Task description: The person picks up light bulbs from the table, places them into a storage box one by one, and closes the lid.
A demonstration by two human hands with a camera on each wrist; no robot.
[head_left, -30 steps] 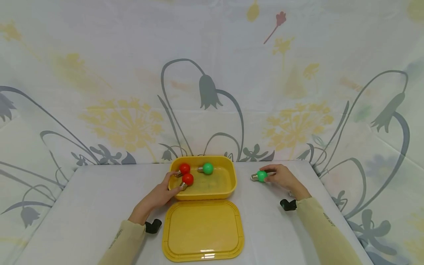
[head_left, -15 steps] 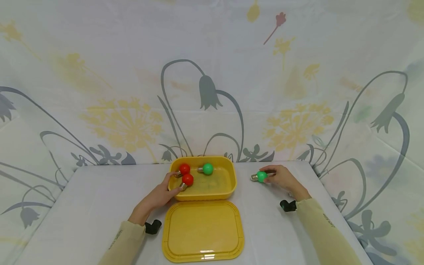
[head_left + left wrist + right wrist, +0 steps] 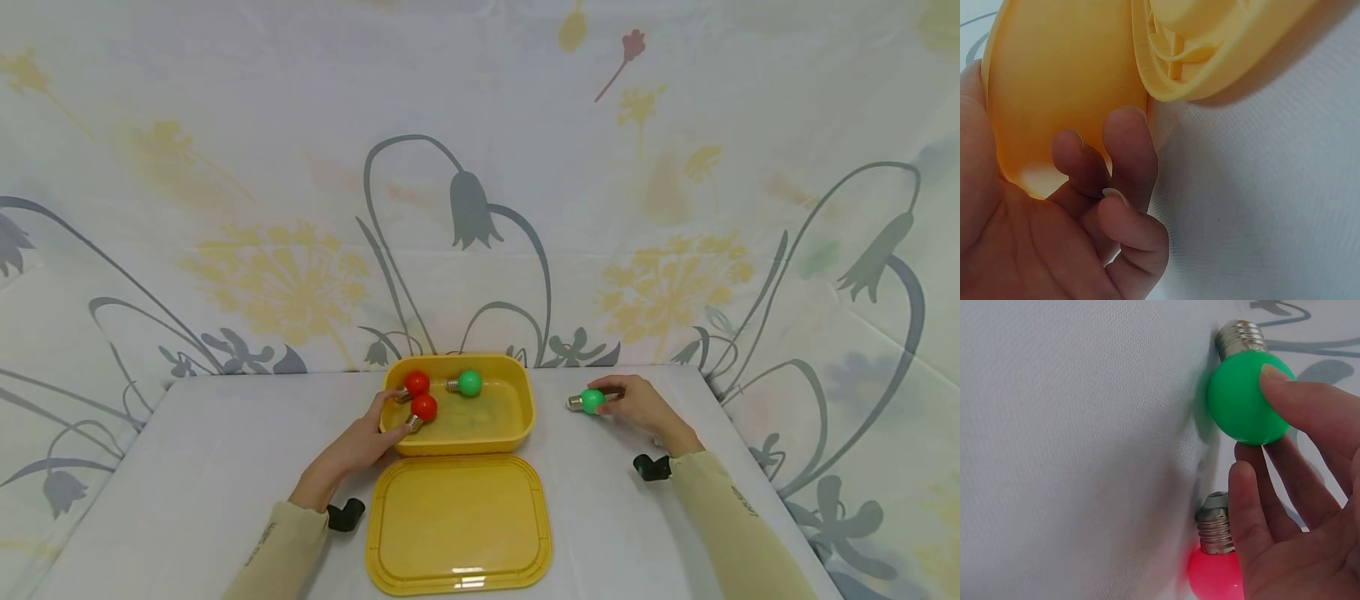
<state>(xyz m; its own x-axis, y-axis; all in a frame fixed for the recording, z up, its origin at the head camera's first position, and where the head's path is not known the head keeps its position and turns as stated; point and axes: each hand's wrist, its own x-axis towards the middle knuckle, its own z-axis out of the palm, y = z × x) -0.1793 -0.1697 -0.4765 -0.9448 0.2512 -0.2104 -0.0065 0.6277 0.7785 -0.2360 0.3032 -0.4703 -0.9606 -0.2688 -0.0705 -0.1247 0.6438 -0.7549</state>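
Note:
My left hand (image 3: 356, 442) grips the left end of a yellow plastic box (image 3: 465, 448), thumb at the rim and fingers along the outside wall. Inside the box lie two red light bulbs (image 3: 424, 408) at the left and a green light bulb (image 3: 470, 383) near the back. To the right of the box, my right hand (image 3: 637, 407) pinches a second green light bulb (image 3: 1244, 400), its metal screw base pointing left in the head view. Below that hand, the right wrist view shows a pinkish-red bulb (image 3: 1216, 575), partly covered by a finger; the hand hides it from the head camera.
A flat yellow lid (image 3: 461, 525) lies just in front of the box. White cloth covers the table (image 3: 225, 450), and a flower-printed curtain (image 3: 300, 167) stands right behind it. Black wrist mounts (image 3: 347, 515) stick out from both sleeves.

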